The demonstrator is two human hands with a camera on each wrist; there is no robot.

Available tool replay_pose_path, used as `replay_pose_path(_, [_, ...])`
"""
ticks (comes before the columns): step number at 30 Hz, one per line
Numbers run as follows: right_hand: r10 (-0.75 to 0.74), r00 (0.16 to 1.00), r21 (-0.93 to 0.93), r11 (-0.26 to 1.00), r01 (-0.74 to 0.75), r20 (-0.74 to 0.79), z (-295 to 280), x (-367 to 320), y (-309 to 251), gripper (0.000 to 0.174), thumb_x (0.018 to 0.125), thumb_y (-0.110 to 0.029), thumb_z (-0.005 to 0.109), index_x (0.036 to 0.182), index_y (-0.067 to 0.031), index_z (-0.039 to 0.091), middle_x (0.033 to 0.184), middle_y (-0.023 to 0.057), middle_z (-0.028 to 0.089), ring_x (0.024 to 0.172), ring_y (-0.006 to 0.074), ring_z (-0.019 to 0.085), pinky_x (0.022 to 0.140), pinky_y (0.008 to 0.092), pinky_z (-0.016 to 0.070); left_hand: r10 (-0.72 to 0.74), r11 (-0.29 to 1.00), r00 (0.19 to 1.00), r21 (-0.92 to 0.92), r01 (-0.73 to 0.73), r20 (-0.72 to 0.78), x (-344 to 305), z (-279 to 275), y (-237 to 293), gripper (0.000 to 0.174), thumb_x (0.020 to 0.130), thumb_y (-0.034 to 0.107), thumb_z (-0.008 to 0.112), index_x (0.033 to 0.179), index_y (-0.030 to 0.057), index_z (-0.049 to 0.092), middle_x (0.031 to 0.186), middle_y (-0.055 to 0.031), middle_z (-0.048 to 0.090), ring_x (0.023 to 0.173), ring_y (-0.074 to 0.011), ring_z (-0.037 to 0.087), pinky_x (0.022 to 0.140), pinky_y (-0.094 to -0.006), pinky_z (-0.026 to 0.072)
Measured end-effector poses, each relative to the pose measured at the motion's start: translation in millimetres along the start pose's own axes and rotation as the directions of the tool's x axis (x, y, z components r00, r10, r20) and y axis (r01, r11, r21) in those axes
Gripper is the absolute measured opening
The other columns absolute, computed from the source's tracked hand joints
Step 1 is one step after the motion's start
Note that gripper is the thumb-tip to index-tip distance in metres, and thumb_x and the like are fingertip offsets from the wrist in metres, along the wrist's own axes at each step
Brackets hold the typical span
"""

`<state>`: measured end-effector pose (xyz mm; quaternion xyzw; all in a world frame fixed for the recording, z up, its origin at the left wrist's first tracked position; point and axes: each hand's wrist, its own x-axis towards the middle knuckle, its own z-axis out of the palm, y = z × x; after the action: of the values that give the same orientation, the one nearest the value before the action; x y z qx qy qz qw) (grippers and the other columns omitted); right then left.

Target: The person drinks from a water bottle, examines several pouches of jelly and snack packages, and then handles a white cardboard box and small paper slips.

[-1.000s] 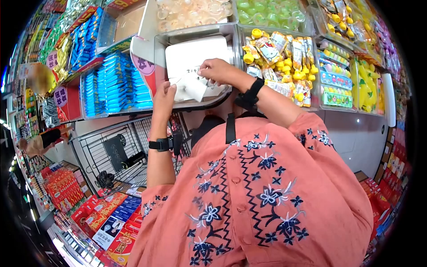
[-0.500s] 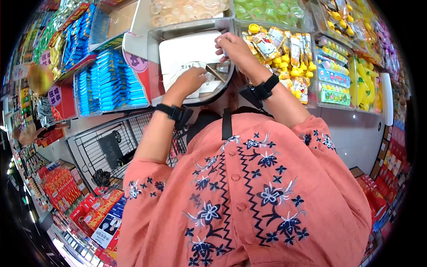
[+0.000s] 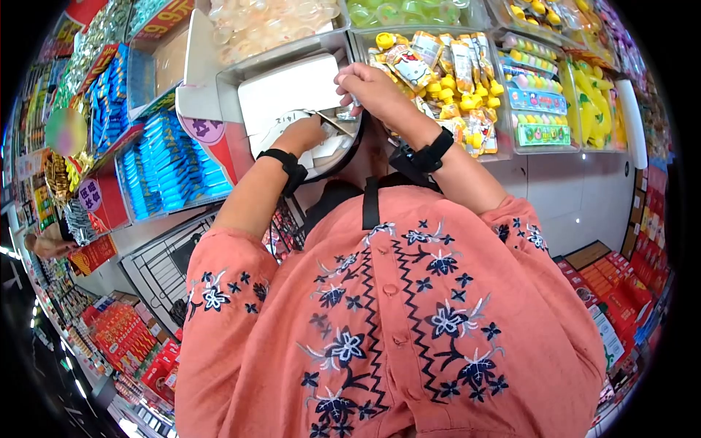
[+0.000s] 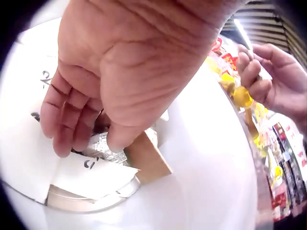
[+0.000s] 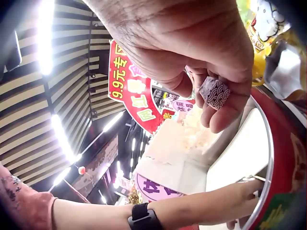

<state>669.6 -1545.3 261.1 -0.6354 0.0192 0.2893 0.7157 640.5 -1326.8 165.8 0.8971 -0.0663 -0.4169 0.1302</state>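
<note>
My left hand (image 3: 305,135) reaches into a rounded clear bin (image 3: 228,98), down through torn white cardboard (image 3: 288,86) with handwritten marks. In the left wrist view its thumb tip overlaps a silvery foil-wrapped thing (image 4: 103,146) in the gap, beside a brown-edged torn flap (image 4: 148,158). The index finger is mostly hidden there, so I cannot tell whether the hand grips the foil. Over the bin's right rim, my right hand (image 3: 376,91) has curled fingers holding a small packet (image 5: 215,93) with a purple-and-white wave pattern, best seen in the right wrist view.
Right of the bin stand yellow-capped pouches (image 3: 445,87), then boxed sweets (image 3: 540,120). Blue packets (image 3: 171,160) fill a bin at the left. Clear cups (image 3: 277,22) and green cups (image 3: 405,11) lie behind. A black wire cart (image 3: 164,255) stands at lower left.
The left hand has moved from the bin's left edge into the torn cardboard, deeper than half a second ago. The right hand has lifted off the cardboard to the bin's right rim.
</note>
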Motion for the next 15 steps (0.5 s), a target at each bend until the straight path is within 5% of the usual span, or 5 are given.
replay_pose_path(3, [0.006,1.000,0.005,1.000,-0.006,-0.010,-1.2,-1.4,-0.3,0.035,0.097,-0.028,0.059,0.116,0.0003,0.062,0.100,0.0076,0.066,0.083,0.0132,0.065,0.063,0.0261,0.0534,-0.023,0.949,0.997,-0.313,0.046,0.076,-17.1,-10.2,12.0,0.045,0.089,0.029,0.065,0.119,-0.0033,0.058,0.098,-0.0177,0.071,0.079,-0.0287,0.073,0.065,-0.0404,0.0578])
replay_pose_path(6, [0.017,1.000,-0.001,1.000,-0.017,-0.017,-1.2,1.1,1.0,0.034,0.097,-0.028,0.059,0.116,0.0001,0.062,0.100,0.0077,0.066,0.083,0.0131,0.065,0.063,0.0261,0.0535,-0.007,0.928,0.990,-0.369,0.060,0.144,-7.7,0.3,2.0,0.041,0.090,0.034,0.069,0.113,0.0016,0.058,0.091,-0.0103,0.069,0.068,-0.0183,0.068,0.054,-0.0323,0.0544])
replay_pose_path(15, [0.020,1.000,-0.017,1.000,-0.020,0.016,-0.1,2.1,-2.2,0.034,0.098,-0.030,0.059,0.114,0.0000,0.062,0.101,0.0080,0.066,0.082,0.0128,0.064,0.063,0.0262,0.0533,0.017,0.941,0.986,-0.337,0.040,0.165,-7.4,0.3,12.0,0.039,0.091,0.031,0.067,0.114,-0.0001,0.059,0.092,-0.0121,0.068,0.066,-0.0219,0.070,0.054,-0.0324,0.0567])
